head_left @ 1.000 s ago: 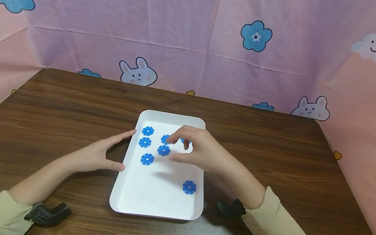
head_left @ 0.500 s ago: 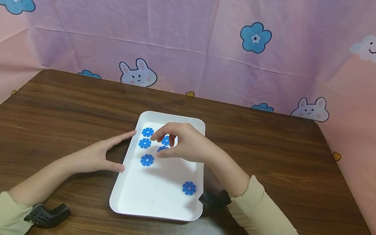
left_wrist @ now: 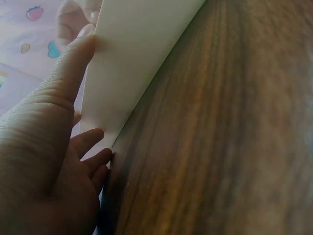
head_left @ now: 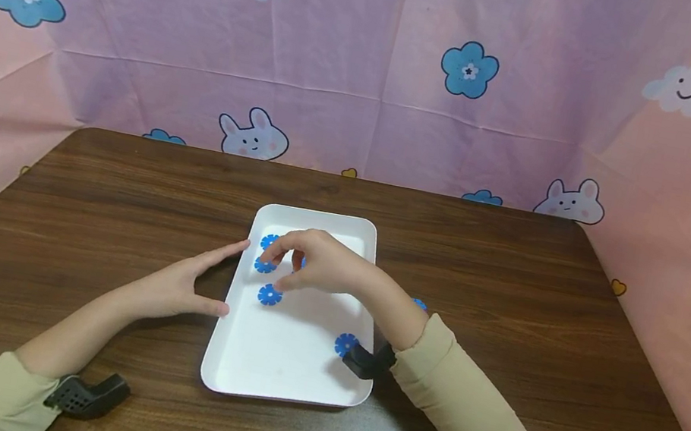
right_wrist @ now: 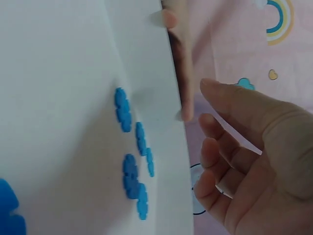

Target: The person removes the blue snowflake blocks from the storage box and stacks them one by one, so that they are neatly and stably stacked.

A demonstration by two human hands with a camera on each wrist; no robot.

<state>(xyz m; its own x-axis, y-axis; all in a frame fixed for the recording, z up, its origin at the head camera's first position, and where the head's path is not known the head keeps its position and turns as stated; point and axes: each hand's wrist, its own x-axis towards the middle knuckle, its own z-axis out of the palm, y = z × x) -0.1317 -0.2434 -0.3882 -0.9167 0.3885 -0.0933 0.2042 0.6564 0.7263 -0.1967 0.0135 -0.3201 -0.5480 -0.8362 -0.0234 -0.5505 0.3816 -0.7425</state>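
Several blue notched plastic discs (head_left: 270, 295) lie flat in a white tray (head_left: 275, 376); some are partly hidden by the right hand. My left hand (head_left: 177, 284) touches the tray's left rim, thumb and fingers spread. My right hand (head_left: 324, 264) hovers over the left half of the tray, above the discs, fingers loosely bent and thumb apart. In the right wrist view, nothing is between the fingers of this right hand (right_wrist: 259, 161), and several discs (right_wrist: 130, 176) lie near the tray wall.
The tray stands on a dark wooden table (head_left: 149, 189). Just past the right forearm, outside the tray, part of another blue disc (head_left: 419, 303) shows. A patterned pink cloth (head_left: 346, 54) hangs behind the table.
My right hand has moved left across the tray, from its right side to the discs at the left. The left hand has stayed at the rim.
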